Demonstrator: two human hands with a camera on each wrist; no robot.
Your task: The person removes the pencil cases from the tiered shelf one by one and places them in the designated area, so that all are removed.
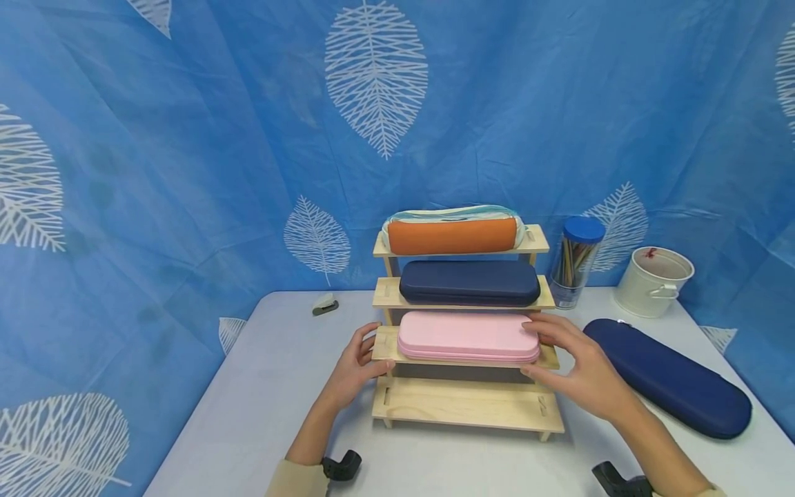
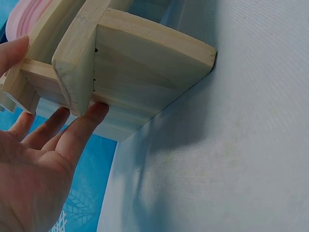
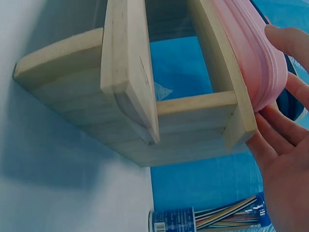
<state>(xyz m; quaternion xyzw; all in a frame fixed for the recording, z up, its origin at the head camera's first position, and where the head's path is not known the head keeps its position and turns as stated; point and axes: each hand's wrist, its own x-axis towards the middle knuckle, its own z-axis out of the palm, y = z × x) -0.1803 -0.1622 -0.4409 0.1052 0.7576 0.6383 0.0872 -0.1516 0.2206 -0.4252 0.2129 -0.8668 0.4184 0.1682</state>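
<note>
A pink pencil case (image 1: 468,335) lies lengthwise on the second-lowest step of a wooden tiered rack (image 1: 466,404). My left hand (image 1: 350,369) holds the left end of that step, its thumb at the front edge and its fingers against the rack's side panel (image 2: 140,72). At the right, my right hand (image 1: 584,373) is round the end of the pink case; its fingers (image 3: 285,121) reach behind the end and its thumb is at the front. On the step above lies a navy pencil case (image 1: 468,281). An orange-and-white pencil case (image 1: 453,235) occupies the top step.
Another navy case (image 1: 671,379) lies on the table beside my right forearm. Behind it stand a clear tube of pencils (image 1: 574,266) with a blue lid and a white bucket (image 1: 649,286). A small stapler (image 1: 325,305) lies back left, before a blue leaf-print curtain (image 1: 248,138).
</note>
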